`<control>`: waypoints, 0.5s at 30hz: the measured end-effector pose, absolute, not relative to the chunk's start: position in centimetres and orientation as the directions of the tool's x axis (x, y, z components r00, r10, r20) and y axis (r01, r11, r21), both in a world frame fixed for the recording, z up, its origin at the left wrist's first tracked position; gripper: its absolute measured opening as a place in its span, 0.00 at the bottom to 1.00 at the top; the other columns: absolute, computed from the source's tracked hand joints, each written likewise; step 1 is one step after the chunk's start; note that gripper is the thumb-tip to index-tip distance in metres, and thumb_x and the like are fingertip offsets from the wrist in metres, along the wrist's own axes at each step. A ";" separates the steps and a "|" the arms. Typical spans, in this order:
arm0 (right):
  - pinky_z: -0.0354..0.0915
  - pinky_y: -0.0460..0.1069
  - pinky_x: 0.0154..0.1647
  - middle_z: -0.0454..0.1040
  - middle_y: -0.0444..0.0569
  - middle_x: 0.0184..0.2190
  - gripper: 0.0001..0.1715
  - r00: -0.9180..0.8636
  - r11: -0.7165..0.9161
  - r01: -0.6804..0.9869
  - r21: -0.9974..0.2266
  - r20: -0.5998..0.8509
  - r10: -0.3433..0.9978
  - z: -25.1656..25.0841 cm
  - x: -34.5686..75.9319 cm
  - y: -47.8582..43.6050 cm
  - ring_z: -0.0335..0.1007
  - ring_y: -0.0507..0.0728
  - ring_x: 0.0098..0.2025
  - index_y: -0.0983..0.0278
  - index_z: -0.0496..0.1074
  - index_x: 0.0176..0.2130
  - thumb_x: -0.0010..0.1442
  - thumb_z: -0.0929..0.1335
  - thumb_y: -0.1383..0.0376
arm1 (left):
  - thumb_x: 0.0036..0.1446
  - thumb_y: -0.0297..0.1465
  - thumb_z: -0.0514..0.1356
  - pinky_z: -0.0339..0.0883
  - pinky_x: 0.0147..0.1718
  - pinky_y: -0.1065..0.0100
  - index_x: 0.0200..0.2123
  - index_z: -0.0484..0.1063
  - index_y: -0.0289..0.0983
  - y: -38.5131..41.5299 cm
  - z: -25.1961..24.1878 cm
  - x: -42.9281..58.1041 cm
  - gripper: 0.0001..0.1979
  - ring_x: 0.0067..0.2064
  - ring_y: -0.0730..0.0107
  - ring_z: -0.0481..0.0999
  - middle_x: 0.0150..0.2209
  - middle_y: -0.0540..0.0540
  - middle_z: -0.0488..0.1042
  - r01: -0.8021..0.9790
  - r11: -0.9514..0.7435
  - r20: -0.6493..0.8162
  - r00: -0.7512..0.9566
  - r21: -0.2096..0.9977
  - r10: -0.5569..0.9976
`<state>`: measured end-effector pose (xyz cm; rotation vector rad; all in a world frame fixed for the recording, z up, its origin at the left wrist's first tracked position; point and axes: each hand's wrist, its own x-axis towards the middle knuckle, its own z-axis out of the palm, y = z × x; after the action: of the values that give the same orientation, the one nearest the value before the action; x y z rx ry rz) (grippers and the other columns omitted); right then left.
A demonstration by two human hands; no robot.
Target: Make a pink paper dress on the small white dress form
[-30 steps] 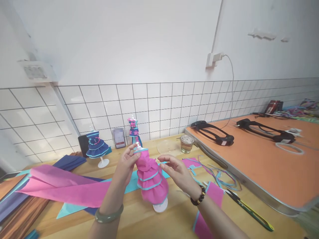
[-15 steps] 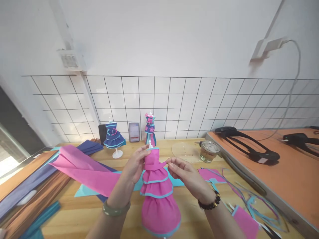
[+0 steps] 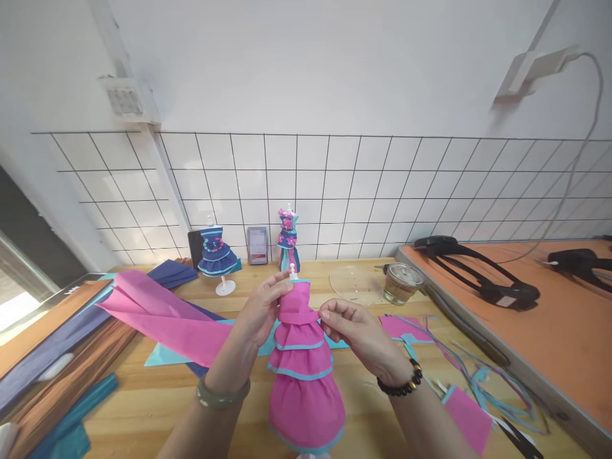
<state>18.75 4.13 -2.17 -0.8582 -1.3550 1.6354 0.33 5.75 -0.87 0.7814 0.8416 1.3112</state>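
A pink tiered dress with light-blue trim (image 3: pixel 306 363) stands on a small white dress form (image 3: pixel 293 273) in front of me. My left hand (image 3: pixel 262 306) is closed around the left side of the bodice, thumb near the top edge. A pink fabric strip (image 3: pixel 295 316) lies across the waist. At the right side of the waist, my right hand (image 3: pixel 347 325) pinches the end of that strip between thumb and fingers. What my left fingers press behind the bodice is hidden.
Folded pink fabric (image 3: pixel 162 319) lies at left over blue pieces. Two more dressed forms, a navy dress (image 3: pixel 217 255) and a flowered dress (image 3: pixel 287 239), stand behind. A lidded cup (image 3: pixel 402 284), fabric scraps, cords (image 3: pixel 497 389) and scissors (image 3: pixel 516 437) are at right.
The pink strip's end, pulled out to the right earlier, now lies close against the waist, with my right hand still pinching it. The view has tilted down slightly.
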 end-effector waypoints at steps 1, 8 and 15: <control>0.52 0.45 0.25 0.65 0.40 0.19 0.20 -0.428 -0.083 -0.179 -0.980 0.001 0.904 -2.2 18.8 4.1 0.55 0.47 0.22 0.65 0.70 0.26 0.49 0.73 0.51 | 0.41 0.28 0.68 0.60 0.26 0.74 0.43 0.70 0.35 5.7 -0.8 0.4 0.22 0.25 0.77 0.68 0.25 0.53 0.71 -0.487 0.105 -0.082 0.069 0.867 0.994; 0.53 0.43 0.24 0.68 0.41 0.20 0.18 -0.432 -0.136 -0.237 -0.962 -0.021 0.902 -2.4 19.0 4.3 0.56 0.46 0.21 0.66 0.72 0.27 0.49 0.73 0.54 | 0.41 0.29 0.68 0.61 0.27 0.73 0.44 0.67 0.34 5.5 -0.4 0.4 0.25 0.25 0.76 0.68 0.25 0.52 0.72 -0.457 0.107 -0.079 0.082 0.883 0.994; 0.51 0.44 0.23 0.66 0.40 0.17 0.17 -0.366 -0.173 -0.279 -0.944 -0.062 0.929 -2.6 18.8 4.5 0.55 0.45 0.20 0.67 0.74 0.25 0.43 0.77 0.56 | 0.40 0.29 0.69 0.61 0.28 0.73 0.44 0.68 0.34 5.4 -0.3 0.4 0.25 0.27 0.76 0.70 0.27 0.51 0.73 -0.457 0.120 -0.084 0.097 0.881 0.992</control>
<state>18.84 4.51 -2.62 -0.8635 -1.1571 1.6925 0.38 5.40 -0.30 0.8139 0.8488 1.2699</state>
